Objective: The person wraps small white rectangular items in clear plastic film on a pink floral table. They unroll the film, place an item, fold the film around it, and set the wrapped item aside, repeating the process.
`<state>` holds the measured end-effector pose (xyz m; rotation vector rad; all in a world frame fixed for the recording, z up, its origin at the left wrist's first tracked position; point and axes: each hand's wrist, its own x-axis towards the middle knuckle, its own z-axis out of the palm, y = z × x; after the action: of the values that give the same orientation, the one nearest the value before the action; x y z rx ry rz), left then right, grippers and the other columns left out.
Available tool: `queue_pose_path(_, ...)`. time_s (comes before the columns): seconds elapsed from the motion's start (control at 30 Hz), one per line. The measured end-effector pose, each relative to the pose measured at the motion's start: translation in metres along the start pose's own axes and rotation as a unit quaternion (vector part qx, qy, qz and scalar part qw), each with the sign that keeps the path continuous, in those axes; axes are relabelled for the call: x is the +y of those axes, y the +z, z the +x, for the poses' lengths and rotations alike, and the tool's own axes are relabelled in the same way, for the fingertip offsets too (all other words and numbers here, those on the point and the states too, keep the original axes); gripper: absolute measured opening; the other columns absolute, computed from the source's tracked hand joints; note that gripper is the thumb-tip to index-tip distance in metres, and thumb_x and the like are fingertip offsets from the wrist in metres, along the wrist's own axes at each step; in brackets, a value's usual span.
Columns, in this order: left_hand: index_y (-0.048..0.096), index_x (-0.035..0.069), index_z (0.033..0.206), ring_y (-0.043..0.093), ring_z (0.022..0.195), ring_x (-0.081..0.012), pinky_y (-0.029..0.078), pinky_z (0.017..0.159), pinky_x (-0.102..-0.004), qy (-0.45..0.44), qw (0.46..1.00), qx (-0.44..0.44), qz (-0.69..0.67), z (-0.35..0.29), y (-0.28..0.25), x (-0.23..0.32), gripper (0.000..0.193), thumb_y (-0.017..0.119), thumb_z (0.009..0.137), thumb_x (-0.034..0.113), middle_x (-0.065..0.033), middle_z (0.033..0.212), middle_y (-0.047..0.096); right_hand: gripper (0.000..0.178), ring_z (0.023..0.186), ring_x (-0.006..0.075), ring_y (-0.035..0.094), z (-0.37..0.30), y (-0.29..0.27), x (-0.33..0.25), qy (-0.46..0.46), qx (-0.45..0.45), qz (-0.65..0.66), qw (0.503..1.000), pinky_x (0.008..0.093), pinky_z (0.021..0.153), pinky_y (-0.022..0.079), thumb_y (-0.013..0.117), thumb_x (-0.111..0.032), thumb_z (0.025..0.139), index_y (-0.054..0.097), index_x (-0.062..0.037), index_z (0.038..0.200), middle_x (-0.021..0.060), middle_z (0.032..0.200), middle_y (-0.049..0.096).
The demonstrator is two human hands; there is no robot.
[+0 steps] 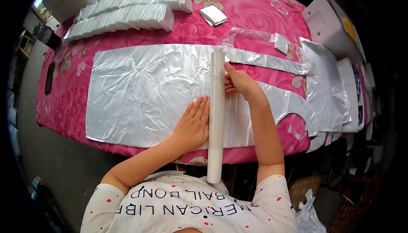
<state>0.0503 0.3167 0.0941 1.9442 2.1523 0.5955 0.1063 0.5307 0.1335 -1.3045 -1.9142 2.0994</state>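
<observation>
A long pale tube (pixel 216 105) lies upright in the picture across a crinkled silver sheet (pixel 140 92), its near end sticking out past the table's edge. My left hand (pixel 194 124) rests flat on the sheet just left of the tube, fingers stretched forward and side against it. On the tube's other side is my right hand (pixel 238 81), thumb apart and fingertips reaching to the tube, partly bent. It does not wrap round the tube. To the right the sheet continues as a cut piece (pixel 270 99) with a curved edge and a long silver strip (pixel 267 61).
Rows of stacked folded silver packets (pixel 127 16) fill the far left of the pink floral tablecloth (pixel 255 14). A small folded stack (pixel 213 15) sits beyond the tube. White foam boxes (pixel 325 26) stand at right, beside more silver sheet (pixel 325 84). A dark bar (pixel 50 78) lies far left.
</observation>
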Motion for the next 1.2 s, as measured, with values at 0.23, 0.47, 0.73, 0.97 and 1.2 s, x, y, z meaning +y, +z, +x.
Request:
queue_pose_path(0.23,0.026,-0.013,0.133,0.02,0.135,-0.0359,0.014,0.111,-0.0439,-0.007,1.0,0.001,0.01,-0.001,0.002,-0.001,0.06,0.039,0.084,0.019,-0.0259,0.143,0.023,0.029,0.084,0.0207,0.06,0.036,0.0,0.004,-0.036,0.032,0.434,0.9,0.0322,0.08,0.049,0.049,-0.03,0.091,0.05,-0.0024,0.102,0.0085,0.093,0.059)
queue_pose_path(0.47,0.027,-0.012,0.134,0.019,0.136,-0.0337,0.012,0.111,-0.0422,-0.007,1.0,-0.006,0.027,-0.002,0.001,-0.001,0.063,0.04,0.082,0.021,-0.0245,0.143,0.024,0.027,0.089,0.0262,0.063,0.068,-0.099,0.028,-0.214,0.059,0.641,0.734,0.0393,0.084,0.049,0.046,-0.014,0.084,0.061,0.0032,0.096,0.0147,0.095,0.066)
queue_pose_path(0.73,0.027,-0.012,0.134,0.018,0.136,-0.0343,0.011,0.112,-0.0428,-0.003,1.0,-0.005,0.015,-0.002,0.002,-0.001,0.063,0.041,0.082,0.022,-0.0249,0.143,0.023,0.031,0.11,0.0263,0.056,0.008,-0.246,0.014,-0.402,-0.054,0.612,0.679,0.0436,0.095,0.045,0.035,-0.017,0.094,0.057,0.0018,0.105,0.0133,0.115,0.06)
queue_pose_path(0.97,0.025,-0.013,0.133,0.018,0.136,-0.0359,0.013,0.111,-0.0448,-0.007,1.0,0.01,-0.005,-0.006,0.004,-0.003,0.064,0.042,0.081,0.02,-0.0261,0.143,0.022,0.035,0.117,0.0243,0.051,-0.059,0.013,-0.119,-0.478,-0.017,0.236,0.846,0.0324,0.099,0.041,0.044,-0.019,0.095,0.049,-0.0021,0.125,0.0149,0.123,0.054)
queue_pose_path(1.2,0.03,-0.012,0.132,0.026,0.133,-0.0362,0.019,0.108,-0.0469,0.036,0.993,0.11,0.022,-0.003,0.028,-0.008,0.062,0.041,0.085,0.027,-0.0264,0.141,0.028,0.035,0.114,0.0309,0.051,0.002,0.255,-0.044,-0.351,-0.18,-0.249,0.884,0.0374,0.097,0.039,0.05,-0.015,0.089,0.053,0.0,0.121,0.018,0.119,0.056)
